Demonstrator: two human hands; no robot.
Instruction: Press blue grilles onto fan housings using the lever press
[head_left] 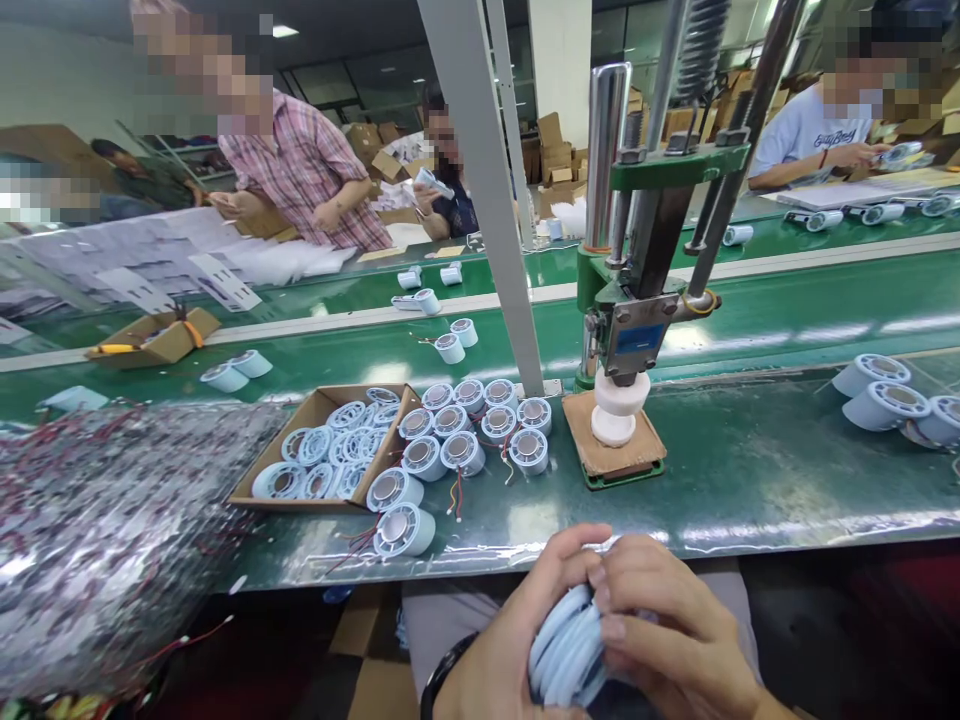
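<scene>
Left hand and right hand curl round blue rings (white shirt's lettering illegible).

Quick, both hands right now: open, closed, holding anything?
Left hand: closed around a stack of blue rings.
Right hand: closed, fingers curled against the same stack.

A factory assembly workshop; a bench press and clustered, identical pale-blue parts line the green desk; people work opposite; cardboard boxes pile up behind.

Light-blue rings; green belt; pink plaid shirt.
</scene>
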